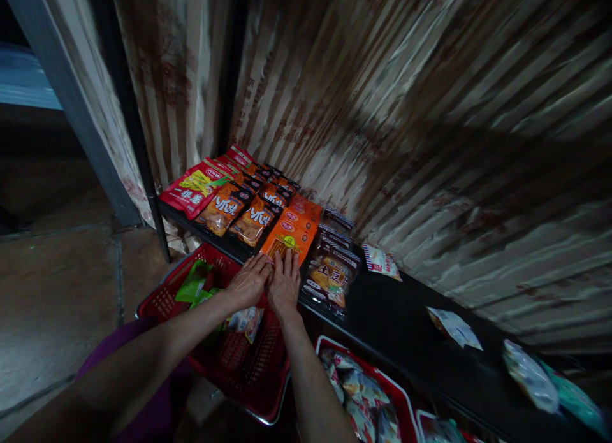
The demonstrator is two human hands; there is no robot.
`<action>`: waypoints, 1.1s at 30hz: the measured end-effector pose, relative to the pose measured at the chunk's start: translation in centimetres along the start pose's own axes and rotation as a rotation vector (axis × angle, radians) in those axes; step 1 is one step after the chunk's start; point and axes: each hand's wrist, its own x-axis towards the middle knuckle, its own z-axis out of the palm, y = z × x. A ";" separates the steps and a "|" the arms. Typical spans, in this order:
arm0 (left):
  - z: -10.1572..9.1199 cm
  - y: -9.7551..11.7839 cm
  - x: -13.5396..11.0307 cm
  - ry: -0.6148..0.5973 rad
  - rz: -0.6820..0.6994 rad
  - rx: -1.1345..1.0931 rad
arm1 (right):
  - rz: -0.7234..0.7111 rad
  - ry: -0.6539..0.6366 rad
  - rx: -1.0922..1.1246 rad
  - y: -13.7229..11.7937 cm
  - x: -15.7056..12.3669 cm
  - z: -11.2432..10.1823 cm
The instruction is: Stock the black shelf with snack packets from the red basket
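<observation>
On the black shelf, both hands rest at the front end of a row of orange snack packets (299,223). My left hand (249,280) touches its lower left corner, fingers stretched out. My right hand (285,282) lies flat over the lower edge of the front packet, fingers extended. To their left stand black-and-orange snack bags (253,220) and, further left, red snack bags (196,188). Just right of my right hand is a row of brown potato-chip bags (329,274). Below my forearms sits a red plastic basket (215,257) holding green packets (195,282) and a few other packages.
The black shelf (382,309) runs to the lower right, with a small white packet (382,262) and several loose packages on it. A second red basket (406,398) full of packets stands below. A patterned curtain (430,143) hangs behind, and a dark post (138,137) rises at left.
</observation>
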 end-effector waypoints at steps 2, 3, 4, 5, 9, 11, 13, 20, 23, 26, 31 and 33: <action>-0.2 0.1 0.0 -0.011 -0.007 -0.011 | 0.001 -0.002 -0.014 0.0 0.0 0.0; -0.3 0.2 0.1 -0.011 -0.009 -0.019 | 0.000 -0.002 -0.022 0.0 0.1 0.0; -0.3 0.2 0.1 -0.008 -0.013 -0.024 | -0.001 -0.002 -0.027 0.1 0.1 0.1; -0.4 0.2 0.1 -0.006 -0.015 -0.027 | 0.000 -0.002 -0.029 0.1 0.1 0.1; -0.4 0.3 0.3 -0.003 -0.021 -0.021 | -0.003 -0.002 -0.015 0.1 0.3 0.2; -0.4 0.3 0.4 0.006 -0.020 -0.015 | -0.001 -0.004 -0.011 0.1 0.4 0.2; -0.4 0.3 0.5 0.017 -0.020 -0.005 | 0.005 -0.004 -0.012 0.1 0.5 0.2; 0.1 0.1 0.7 0.040 -0.023 -0.019 | 0.015 -0.014 0.008 -0.1 0.6 -0.1; 0.3 0.0 0.8 0.040 -0.023 -0.020 | 0.012 -0.012 0.011 -0.1 0.6 -0.1; 0.2 0.0 0.8 0.041 -0.024 -0.033 | 0.004 0.000 0.018 0.1 0.6 0.1; -0.2 0.0 0.9 0.097 -0.021 -0.091 | -0.030 0.061 0.066 0.7 0.7 0.6; -0.4 0.0 1.1 0.157 -0.023 -0.095 | -0.034 0.123 0.099 0.9 0.7 0.8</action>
